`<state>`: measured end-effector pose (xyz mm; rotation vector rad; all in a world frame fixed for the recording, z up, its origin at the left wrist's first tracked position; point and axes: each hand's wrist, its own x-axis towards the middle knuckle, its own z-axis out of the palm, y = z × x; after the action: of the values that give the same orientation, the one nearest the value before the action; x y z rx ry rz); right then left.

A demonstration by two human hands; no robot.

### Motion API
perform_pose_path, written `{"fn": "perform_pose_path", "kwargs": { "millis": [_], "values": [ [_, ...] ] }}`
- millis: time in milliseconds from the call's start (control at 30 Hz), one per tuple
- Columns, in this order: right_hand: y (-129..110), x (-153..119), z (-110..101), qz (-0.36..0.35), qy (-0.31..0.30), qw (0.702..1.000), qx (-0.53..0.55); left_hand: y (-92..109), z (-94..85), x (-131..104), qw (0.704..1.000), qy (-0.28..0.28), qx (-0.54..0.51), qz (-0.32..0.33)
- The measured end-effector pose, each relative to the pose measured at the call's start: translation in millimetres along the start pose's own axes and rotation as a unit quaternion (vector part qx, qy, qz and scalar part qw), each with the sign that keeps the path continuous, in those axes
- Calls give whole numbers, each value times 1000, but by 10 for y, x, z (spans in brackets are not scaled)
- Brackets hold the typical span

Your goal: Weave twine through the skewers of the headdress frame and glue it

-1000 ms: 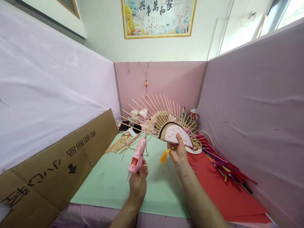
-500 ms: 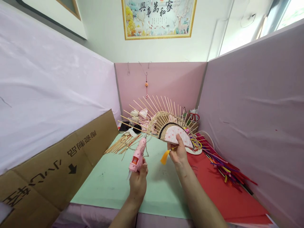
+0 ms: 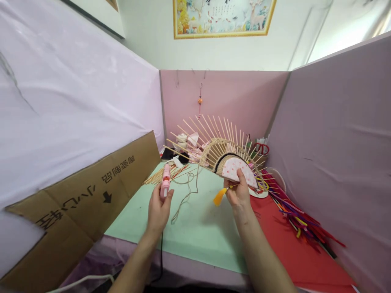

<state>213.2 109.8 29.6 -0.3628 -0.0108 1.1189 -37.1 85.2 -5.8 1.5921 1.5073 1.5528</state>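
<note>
My left hand point(image 3: 159, 209) is closed around a pink glue gun point(image 3: 165, 181), held over the left part of the green mat with its nozzle pointing away from me. My right hand point(image 3: 238, 193) grips a fan point(image 3: 238, 169) by its lower edge, thumb on the pale dotted cloth half-circle. Thin wooden sticks spread outward from the fan, with woven cord and a black band across them. A yellow tassel point(image 3: 220, 196) hangs below it. A loose length of twine point(image 3: 185, 199) trails from the fan's left side onto the mat.
Loose sticks point(image 3: 152, 176) lie at the mat's left, beside a cardboard panel point(image 3: 91, 195). Colourful pipe cleaners point(image 3: 301, 219) rest on a red sheet point(image 3: 284, 252) at right. Red-handled scissors point(image 3: 262, 149) stand in a container at the back. A black cord point(image 3: 161, 256) runs below the glue gun.
The glue gun has moved left, away from the fan's left edge, and turned to point away from me. The fan stays in my right hand. The view has shifted slightly.
</note>
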Motion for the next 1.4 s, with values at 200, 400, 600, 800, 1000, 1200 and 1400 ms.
{"fn": "perform_pose_path", "kwargs": {
  "millis": [200, 400, 600, 800, 1000, 1200, 1400],
  "values": [
    [3, -2, -13, -9, 1, 1000, -3, -535, -732, 28, 910, -84, 404, -34],
    [29, -3, -10, -5, 6, 1000, -5, -663, -874, -61, 831, -105, 544, -56],
    [51, -9, -16, -6, -1, 1000, -16, -42, -604, -112, 937, -52, 338, 73],
    [28, -15, -30, -21, -16, 999, -23, 385, 213, -26, 969, -244, -36, 14],
    [36, 7, 46, -13, -34, 999, -13, 146, 316, 76, 904, -399, -145, -39],
    [236, 17, 164, -19, -52, 998, -30, 195, -289, 10, 956, -292, -25, 17],
    [259, -79, 230, -83, -98, 989, -73, 265, -580, 51, 971, -219, 76, 62]
  ]
}}
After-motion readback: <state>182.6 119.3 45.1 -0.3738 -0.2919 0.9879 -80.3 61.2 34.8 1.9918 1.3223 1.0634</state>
